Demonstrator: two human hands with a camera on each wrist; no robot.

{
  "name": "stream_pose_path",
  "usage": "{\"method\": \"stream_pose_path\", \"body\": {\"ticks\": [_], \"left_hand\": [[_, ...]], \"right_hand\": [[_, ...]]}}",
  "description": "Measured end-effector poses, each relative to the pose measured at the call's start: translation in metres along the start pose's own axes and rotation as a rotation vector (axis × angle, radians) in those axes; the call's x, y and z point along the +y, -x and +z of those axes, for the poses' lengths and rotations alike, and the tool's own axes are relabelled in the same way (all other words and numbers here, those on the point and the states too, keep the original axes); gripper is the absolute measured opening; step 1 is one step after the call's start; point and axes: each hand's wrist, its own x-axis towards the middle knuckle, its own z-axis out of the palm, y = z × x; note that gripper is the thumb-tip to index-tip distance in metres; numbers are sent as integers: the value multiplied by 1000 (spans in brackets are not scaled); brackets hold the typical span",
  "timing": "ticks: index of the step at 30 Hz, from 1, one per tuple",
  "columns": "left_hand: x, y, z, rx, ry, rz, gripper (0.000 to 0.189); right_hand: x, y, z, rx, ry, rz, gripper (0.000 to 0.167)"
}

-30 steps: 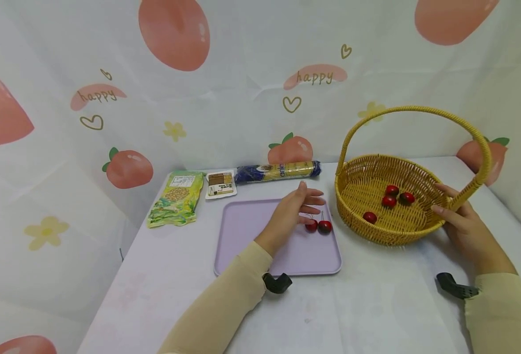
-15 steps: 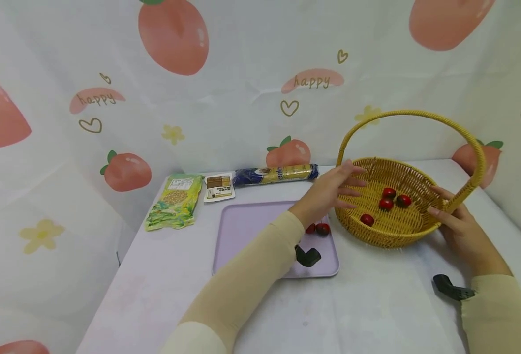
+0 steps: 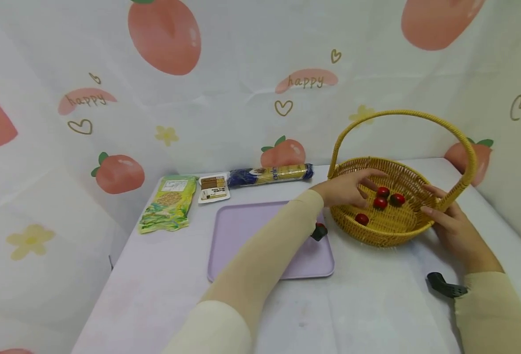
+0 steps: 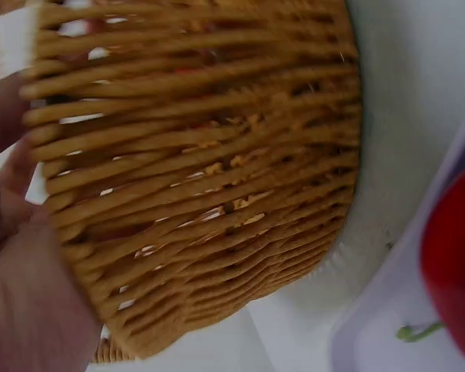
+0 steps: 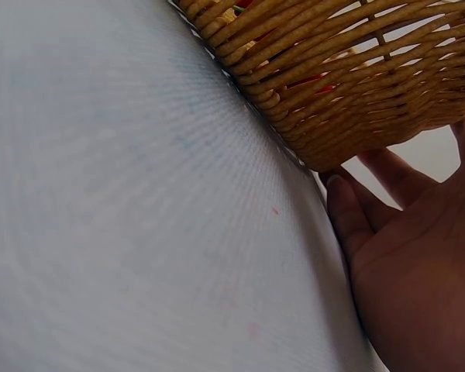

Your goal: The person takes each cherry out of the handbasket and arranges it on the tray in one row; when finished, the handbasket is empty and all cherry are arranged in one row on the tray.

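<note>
A yellow wicker basket [image 3: 377,238] with a tall arched handle stands at the right of the table. Several dark red cherries [image 3: 380,203] lie on its floor. My left hand [image 3: 348,190] reaches over the basket's left rim, fingers spread and slightly bent above the cherries; nothing shows in its grasp. In the left wrist view the woven wall [image 4: 209,170] hides most of its fingers. My right hand [image 3: 457,231] holds the basket's right side, thumb over the rim, with other fingers low against the outside in the right wrist view.
A lilac tray [image 3: 231,236] lies left of the basket, partly covered by my left forearm. A red cherry [image 4: 457,263] with a green stem sits on it. Behind are a green snack bag [image 3: 168,204], a small flat packet [image 3: 214,188] and a long blue-and-gold package [image 3: 271,175].
My left hand has moved right, from above the cherries on the tray to inside the basket's left part. My right hand stays on the basket rim. The head view has shifted slightly.
</note>
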Motion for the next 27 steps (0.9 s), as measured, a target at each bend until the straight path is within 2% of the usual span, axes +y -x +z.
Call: {"method": "stream_pose_path", "body": {"ticks": [4, 7, 11, 13, 16, 19, 23, 27], "left_hand": [[7, -9, 4, -99, -173, -139, 90], [9, -14, 8, -152, -333, -195, 86], [5, -21, 16, -195, -601, -203, 66], [3, -23, 20, -204, -670, -208, 57], [-1, -25, 23, -178, -656, -193, 50], [-3, -25, 22, -101, -551, -167, 56], [-7, -24, 20, -10, -384, -72, 59], [-8, -20, 20, 69, -330, 33, 47]], "right_hand": [[0, -1, 3, -10, 1, 5, 58], [0, -1, 5, -13, 6, 6, 58], [-1, -2, 5, -7, 15, 0, 58], [-1, -2, 5, -6, 14, -9, 57], [-1, -4, 4, -9, 10, -23, 57], [-1, -4, 3, -5, 13, -26, 56], [-2, -3, 1, -1, 13, -23, 56], [-2, -1, 0, -4, 20, -17, 56]]}}
